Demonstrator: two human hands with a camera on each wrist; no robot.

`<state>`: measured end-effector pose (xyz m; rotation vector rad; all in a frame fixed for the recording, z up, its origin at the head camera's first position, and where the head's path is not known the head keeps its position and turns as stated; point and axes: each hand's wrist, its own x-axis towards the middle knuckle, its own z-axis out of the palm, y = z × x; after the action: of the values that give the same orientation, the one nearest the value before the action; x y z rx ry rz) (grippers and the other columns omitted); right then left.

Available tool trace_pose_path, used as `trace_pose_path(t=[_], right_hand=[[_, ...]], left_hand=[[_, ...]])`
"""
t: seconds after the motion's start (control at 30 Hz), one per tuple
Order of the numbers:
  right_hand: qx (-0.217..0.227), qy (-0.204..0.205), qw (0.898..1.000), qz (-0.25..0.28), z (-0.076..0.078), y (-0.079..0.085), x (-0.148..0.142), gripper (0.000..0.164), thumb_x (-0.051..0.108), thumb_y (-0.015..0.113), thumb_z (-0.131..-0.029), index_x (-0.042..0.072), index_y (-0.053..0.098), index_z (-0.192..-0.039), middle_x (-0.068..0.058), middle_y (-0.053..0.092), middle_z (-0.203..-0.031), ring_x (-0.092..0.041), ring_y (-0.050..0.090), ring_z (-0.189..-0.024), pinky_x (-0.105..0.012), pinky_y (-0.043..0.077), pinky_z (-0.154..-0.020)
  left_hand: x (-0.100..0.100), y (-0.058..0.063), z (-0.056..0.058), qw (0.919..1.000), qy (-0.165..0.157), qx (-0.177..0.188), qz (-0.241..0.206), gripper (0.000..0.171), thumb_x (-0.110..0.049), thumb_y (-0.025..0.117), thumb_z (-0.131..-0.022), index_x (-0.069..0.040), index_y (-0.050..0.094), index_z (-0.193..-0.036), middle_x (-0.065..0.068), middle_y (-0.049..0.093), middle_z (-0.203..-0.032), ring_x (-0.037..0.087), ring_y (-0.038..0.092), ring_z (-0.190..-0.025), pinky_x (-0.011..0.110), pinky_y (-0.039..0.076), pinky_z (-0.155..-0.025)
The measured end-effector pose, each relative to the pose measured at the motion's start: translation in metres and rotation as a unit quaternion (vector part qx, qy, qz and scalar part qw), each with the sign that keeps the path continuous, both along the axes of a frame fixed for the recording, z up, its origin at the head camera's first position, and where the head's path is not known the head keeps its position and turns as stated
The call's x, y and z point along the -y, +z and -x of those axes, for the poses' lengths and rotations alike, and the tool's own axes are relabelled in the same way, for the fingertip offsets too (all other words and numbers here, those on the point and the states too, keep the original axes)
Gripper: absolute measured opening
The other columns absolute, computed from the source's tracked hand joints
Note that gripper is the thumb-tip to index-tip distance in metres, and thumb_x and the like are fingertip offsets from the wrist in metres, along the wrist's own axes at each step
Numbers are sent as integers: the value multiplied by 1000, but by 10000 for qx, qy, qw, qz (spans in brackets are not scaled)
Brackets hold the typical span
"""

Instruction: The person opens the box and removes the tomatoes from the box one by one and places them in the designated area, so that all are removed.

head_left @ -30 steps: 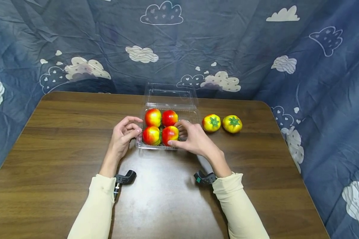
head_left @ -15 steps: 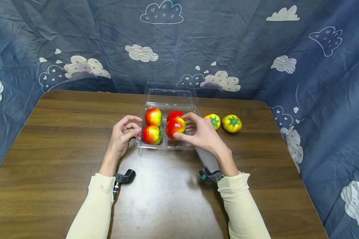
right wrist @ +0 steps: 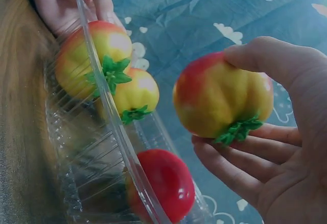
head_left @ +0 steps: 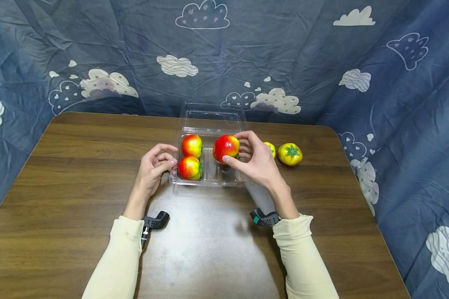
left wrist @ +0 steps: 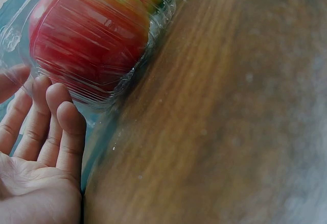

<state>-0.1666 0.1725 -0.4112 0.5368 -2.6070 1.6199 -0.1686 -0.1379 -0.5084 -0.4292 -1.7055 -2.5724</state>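
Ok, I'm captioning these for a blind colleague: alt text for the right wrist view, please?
The right hand holds a red-and-yellow, tomato-like fruit with green leaves. Beside it, a clear plastic container holds two similar fruits and a red fruit, with the left hand at the far edge. A blue cloth with white clouds shows behind.

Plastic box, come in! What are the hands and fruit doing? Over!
Right hand holds a red-yellow fruit above the box. Left hand at the box's left side. Three other fruits in the box. Lid open, no obstacle seen.
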Motion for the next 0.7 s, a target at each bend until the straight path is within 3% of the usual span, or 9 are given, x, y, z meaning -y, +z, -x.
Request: trace_pose_path(t=[0.17, 0.4, 0.7], right_hand=[[-231, -87, 9997, -11, 2, -2, -2, 59, 25, 88, -86, 13, 56, -135, -5, 72, -126, -19, 70, -112, -44, 63, -96], [-926, -514, 9925, -603, 6, -2, -8, 62, 36, 89, -83, 19, 61, -136, 3, 68, -126, -14, 63, -111, -45, 62, -88], [-1296, -935, 9827, -932, 10, -5, -18, 65, 36, 88, -80, 16, 62, -137, -4, 61, -129, -19, 57, -111, -42, 52, -93]], left_hand=[[-2, 2, -1, 10000, 65, 55, 18, 32, 19, 57, -90, 15, 58, -122, 8, 69, -76, 16, 64, -55, 23, 58, -56], [-2, 4, -1, 9999, 61, 117, -34, 32, 19, 57, -91, 16, 56, -123, 8, 68, -75, 17, 63, -55, 23, 58, -56], [-2, 4, -2, 9999, 38, 128, -62, 32, 20, 57, -90, 19, 54, -122, 7, 69, -76, 17, 62, -55, 23, 58, -56]])
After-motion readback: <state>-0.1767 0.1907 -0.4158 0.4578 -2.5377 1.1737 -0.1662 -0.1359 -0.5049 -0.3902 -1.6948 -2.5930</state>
